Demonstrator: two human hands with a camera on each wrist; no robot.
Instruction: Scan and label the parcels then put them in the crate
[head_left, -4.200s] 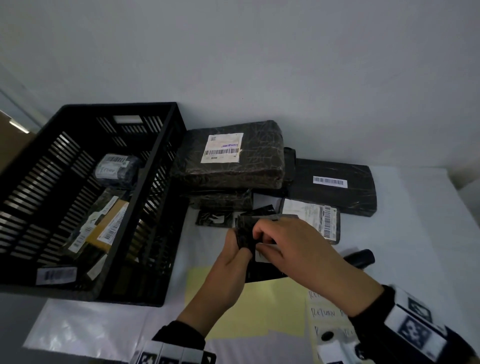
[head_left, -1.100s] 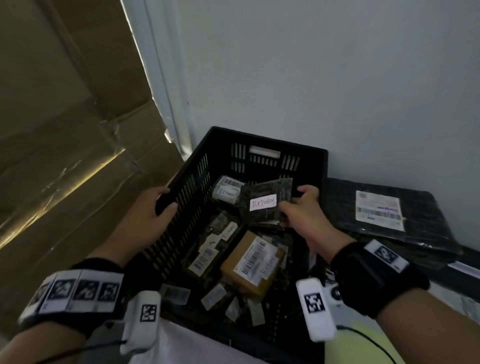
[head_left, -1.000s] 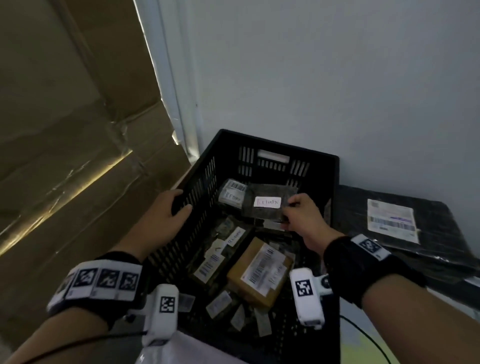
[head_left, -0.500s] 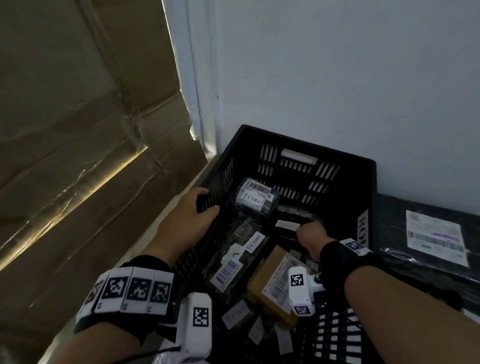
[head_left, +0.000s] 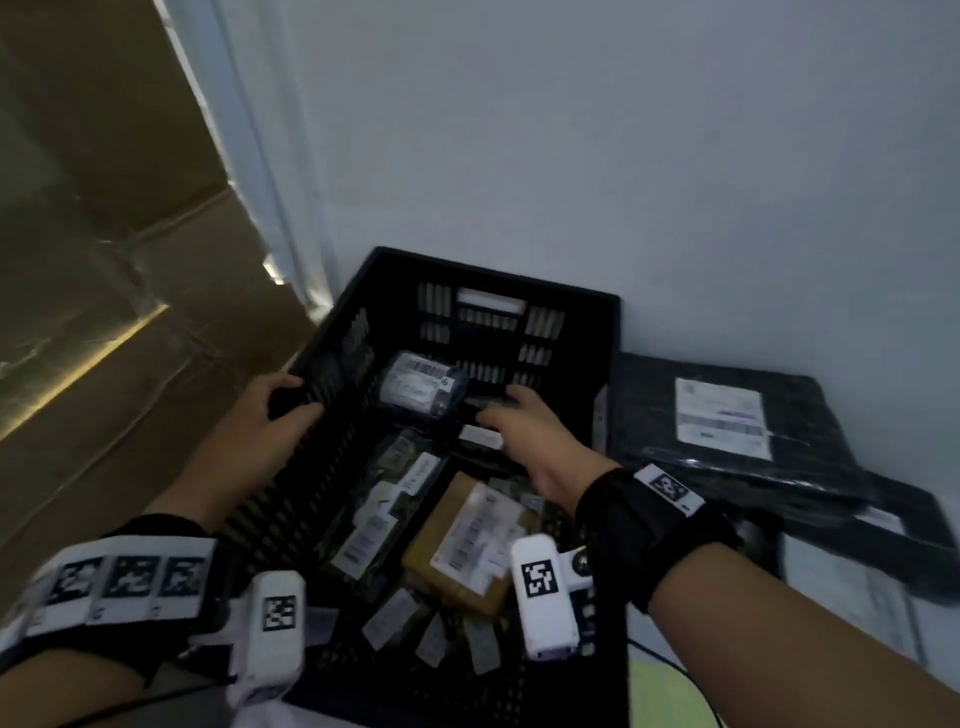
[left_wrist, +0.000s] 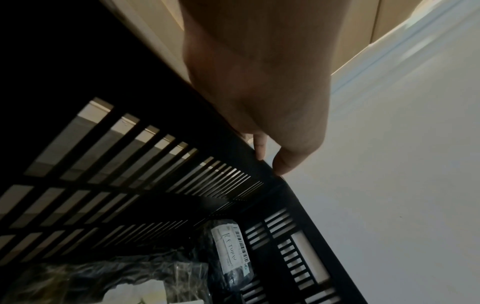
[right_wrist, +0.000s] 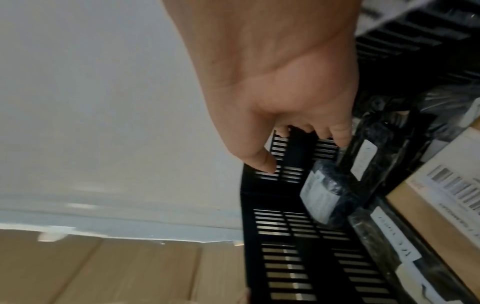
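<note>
The black slatted crate (head_left: 493, 273) holds several labelled parcels. My left hand (head_left: 275, 415) grips its left rim, thumb inside; in the left wrist view the left hand (left_wrist: 270, 160) curls over the rim (left_wrist: 78, 61). My right hand (head_left: 524, 423) is inside the crate with relaxed fingers, just above a small black parcel with a white label (head_left: 480, 435). Seen from the right wrist, the right hand (right_wrist: 301, 153) hangs loosely curled, one fingertip at the edge of that parcel (right_wrist: 374, 144), which lies in the crate. A rolled parcel (head_left: 418, 389) marked RETURN (left_wrist: 231, 257) lies at the back.
A brown box parcel (head_left: 467, 540) and flat labelled packets fill the crate's near half. Large black parcels (head_left: 727, 426) are stacked right of the crate. The white wall (head_left: 623, 156) stands close behind. Cardboard (head_left: 104, 260) rises on the left.
My right hand carried the small labelled parcel into the crate, set it down by the rolled parcel and loosened its fingers. My left hand kept hold of the crate rim.
</note>
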